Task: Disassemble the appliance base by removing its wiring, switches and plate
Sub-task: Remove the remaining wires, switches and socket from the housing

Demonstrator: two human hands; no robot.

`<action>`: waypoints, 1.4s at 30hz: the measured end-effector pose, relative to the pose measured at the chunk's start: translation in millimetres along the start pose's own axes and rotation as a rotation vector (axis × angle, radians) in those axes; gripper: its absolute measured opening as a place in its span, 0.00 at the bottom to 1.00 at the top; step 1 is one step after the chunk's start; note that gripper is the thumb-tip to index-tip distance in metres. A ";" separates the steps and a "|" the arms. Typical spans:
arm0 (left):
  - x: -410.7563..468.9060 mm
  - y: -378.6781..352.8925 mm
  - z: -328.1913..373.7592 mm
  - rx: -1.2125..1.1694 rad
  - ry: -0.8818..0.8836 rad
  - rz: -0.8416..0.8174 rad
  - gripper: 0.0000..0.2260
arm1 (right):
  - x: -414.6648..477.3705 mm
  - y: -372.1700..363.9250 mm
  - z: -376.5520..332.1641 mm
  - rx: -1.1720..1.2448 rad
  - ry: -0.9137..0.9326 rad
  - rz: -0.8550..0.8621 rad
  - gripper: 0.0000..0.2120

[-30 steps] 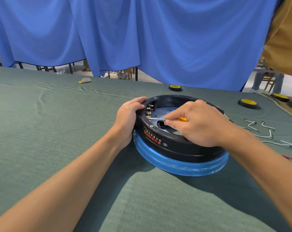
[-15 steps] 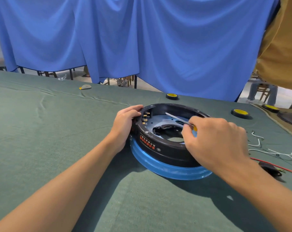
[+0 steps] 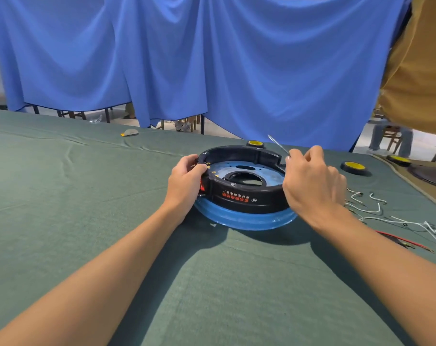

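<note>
Beside the base [image 3: 246, 198], right hand [image 3: 311, 186] pinches screwdriver [image 3: 278, 144], tip up-left; left hand [image 3: 184, 181] grips it.

screwdriver [image 3: 278, 144] handle hidden in right hand [image 3: 311, 181], wires [image 3: 432, 229] cropped

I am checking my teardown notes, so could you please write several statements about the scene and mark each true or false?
1. The left hand grips the left rim of the appliance base. True.
2. The tip of the screwdriver in the right hand sits inside the base. False: the shaft points up, clear of the base.
3. White wires lie on the cloth right of the base. True.
4. The blue plate lies out on the cloth. False: it sits inside the base.
</note>
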State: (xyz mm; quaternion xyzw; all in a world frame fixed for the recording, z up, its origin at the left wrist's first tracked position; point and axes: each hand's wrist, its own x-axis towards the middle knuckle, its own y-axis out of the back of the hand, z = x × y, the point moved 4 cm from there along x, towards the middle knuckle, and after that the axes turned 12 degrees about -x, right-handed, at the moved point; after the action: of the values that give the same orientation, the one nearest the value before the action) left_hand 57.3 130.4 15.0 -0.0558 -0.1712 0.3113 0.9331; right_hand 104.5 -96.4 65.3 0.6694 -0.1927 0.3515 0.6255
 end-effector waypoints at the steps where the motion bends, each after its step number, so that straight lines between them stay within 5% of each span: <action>1: -0.1 1.2 0.2 0.011 -0.003 0.000 0.08 | -3.2 1.3 -0.2 0.014 -0.005 0.009 0.10; 9: -0.2 0.0 2.6 0.088 -0.053 0.003 0.07 | -29.0 -6.5 -10.7 0.201 -0.172 -0.077 0.15; 13: -5.1 -5.5 7.4 0.312 -0.085 -0.052 0.23 | -14.5 -11.7 -3.2 0.196 -0.169 -0.184 0.15; 23: -6.4 -8.7 10.9 0.540 -0.228 -0.060 0.21 | -71.9 28.3 -39.8 0.514 0.423 -0.050 0.12; 33: -9.4 -20.6 11.5 0.661 -0.465 -0.198 0.22 | -80.4 19.5 -33.3 0.405 0.418 -0.148 0.13; 37: -11.9 -23.8 11.2 0.577 -0.450 -0.318 0.20 | -83.1 18.5 -28.5 0.374 0.415 -0.161 0.19; 42: -13.7 -26.5 8.9 0.543 -0.409 -0.279 0.19 | -85.9 19.9 -26.0 0.354 0.440 -0.172 0.25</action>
State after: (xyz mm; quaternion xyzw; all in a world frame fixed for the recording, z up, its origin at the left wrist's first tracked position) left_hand 58.7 100.9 25.0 0.2812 -0.2715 0.2197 0.8938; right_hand 26.3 -89.5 17.3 0.6899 0.0693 0.4618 0.5532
